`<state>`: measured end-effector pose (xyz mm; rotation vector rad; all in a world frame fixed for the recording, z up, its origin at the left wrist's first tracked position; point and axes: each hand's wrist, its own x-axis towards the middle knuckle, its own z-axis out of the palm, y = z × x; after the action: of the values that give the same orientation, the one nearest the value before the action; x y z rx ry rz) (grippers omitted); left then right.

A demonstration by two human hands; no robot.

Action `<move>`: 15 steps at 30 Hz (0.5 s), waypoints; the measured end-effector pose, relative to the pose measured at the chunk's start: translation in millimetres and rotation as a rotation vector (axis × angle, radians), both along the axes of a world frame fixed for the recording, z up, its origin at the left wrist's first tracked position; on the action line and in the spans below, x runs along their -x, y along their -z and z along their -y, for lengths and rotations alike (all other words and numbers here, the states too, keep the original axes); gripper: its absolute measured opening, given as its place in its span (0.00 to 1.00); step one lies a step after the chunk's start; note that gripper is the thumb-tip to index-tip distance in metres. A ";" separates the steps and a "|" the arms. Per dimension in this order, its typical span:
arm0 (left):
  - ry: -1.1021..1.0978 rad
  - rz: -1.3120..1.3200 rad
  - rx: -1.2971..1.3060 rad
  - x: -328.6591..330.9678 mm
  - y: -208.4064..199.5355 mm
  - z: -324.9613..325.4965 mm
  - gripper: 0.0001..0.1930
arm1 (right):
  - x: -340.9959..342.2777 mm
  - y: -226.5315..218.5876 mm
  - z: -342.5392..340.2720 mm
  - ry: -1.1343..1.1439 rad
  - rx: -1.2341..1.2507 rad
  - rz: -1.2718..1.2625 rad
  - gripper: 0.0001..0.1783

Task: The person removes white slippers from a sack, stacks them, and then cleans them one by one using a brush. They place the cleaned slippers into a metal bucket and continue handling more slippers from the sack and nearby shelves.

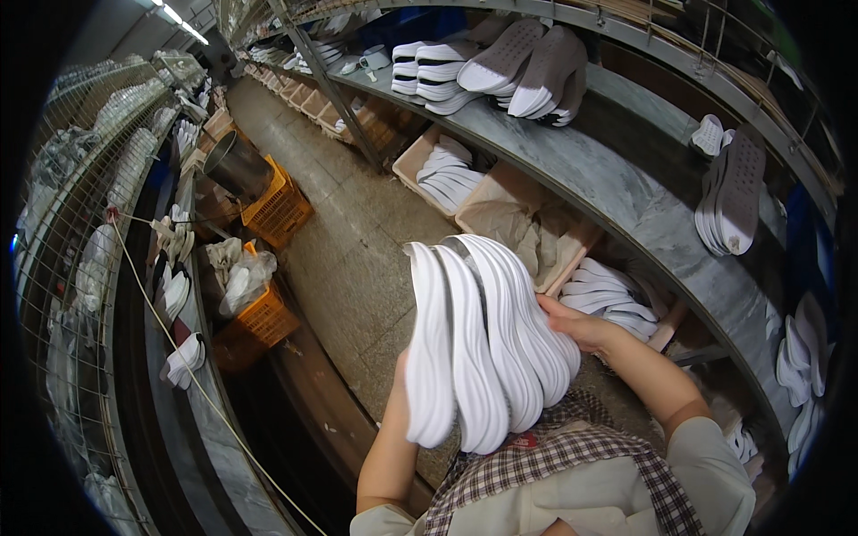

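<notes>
White shoe soles (487, 344), bunched side by side, were held up nearest, just above a checked apron (545, 478). R hand (576, 323) gripped the bundle's R side; L hand (401, 368) was at its L edge, mostly hidden, so couldn't tell its grip. Beyond, pinkish bins (420, 193) w/ more soles sat below the gray tabletop (617, 174), sole stacks (505, 67) on top. Orange crates (279, 210) stood off L.

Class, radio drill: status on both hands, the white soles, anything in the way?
White soles bunched side by side, before checked apron. Right hand grips their right side; left hand at left, mostly hidden. Pale bins beyond, below grey bench.
</notes>
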<state>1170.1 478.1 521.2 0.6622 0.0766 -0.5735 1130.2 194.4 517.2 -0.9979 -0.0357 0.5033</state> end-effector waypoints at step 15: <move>0.069 0.130 -0.018 35.3 -5.5 -30.1 0.49 | 10.3 22.9 -33.8 -0.083 0.707 0.443 0.69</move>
<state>1134.8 508.2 526.7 0.7198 -0.0629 -0.5951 1119.9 228.2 494.3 -1.7959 -0.3132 0.3624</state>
